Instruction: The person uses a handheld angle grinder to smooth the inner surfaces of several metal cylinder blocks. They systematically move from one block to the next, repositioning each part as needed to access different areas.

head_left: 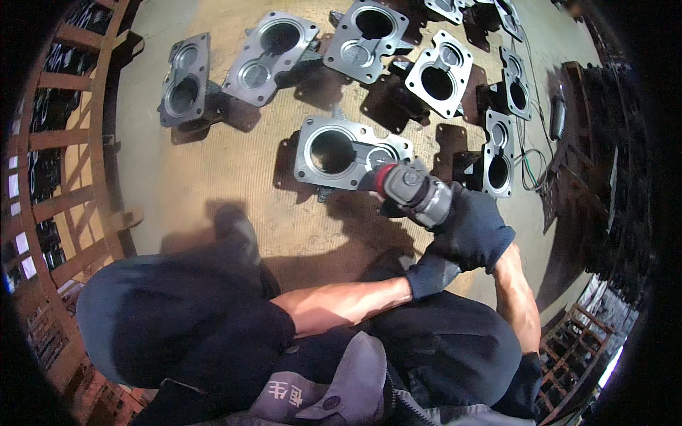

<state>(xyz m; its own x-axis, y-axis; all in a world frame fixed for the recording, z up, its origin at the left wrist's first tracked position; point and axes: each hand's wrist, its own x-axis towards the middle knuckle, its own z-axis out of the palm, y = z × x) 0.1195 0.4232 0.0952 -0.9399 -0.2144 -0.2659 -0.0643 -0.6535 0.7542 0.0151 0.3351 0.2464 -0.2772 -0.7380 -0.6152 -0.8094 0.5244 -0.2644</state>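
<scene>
Both my hands wear dark gloves and come together on an angle grinder (420,193), a grey power tool with a red ring at its head. My right hand (479,224) wraps round the grinder's body. Close below it, my left hand (433,273) is closed at the rear of the tool, its fingers partly hidden. The grinder's head lies over the right end of a grey metal casting (307,157), which has a large round opening and a smaller round recess. It hides that corner of the casting, so whether the disc touches the metal cannot be told.
Similar castings stand beyond, among them one at far left (197,62), one upper centre (359,71) and one at right (490,153). They rest on a ribbed brown sheet (234,163). Brown metal racks (60,138) flank both sides. A cable (527,160) lies at right.
</scene>
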